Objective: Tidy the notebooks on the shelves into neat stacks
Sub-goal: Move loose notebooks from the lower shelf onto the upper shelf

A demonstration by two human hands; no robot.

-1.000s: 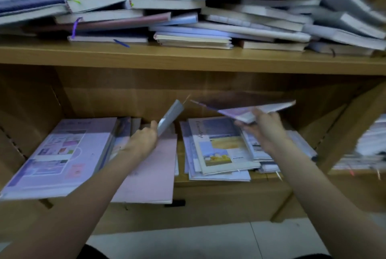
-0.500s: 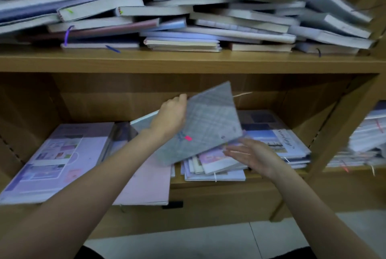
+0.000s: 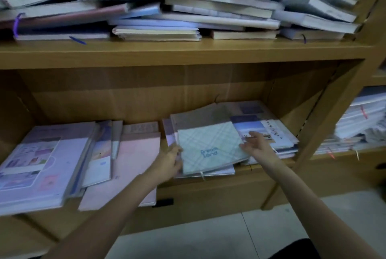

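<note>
The pale green plaid notebook [image 3: 211, 147] reads "Dream Land" in blue and lies on top of the lower-shelf stack [image 3: 269, 133], around 3 o'clock from the two pink-and-lilac piles. Left hand [image 3: 169, 159] touches its 9 o'clock edge, fingers loosely together. Right hand [image 3: 257, 145] is at its 3 o'clock edge, fingers spread and relaxed. Upper shelf [image 3: 167, 53] carries a messy heap of notebooks, too jumbled to count.
</note>
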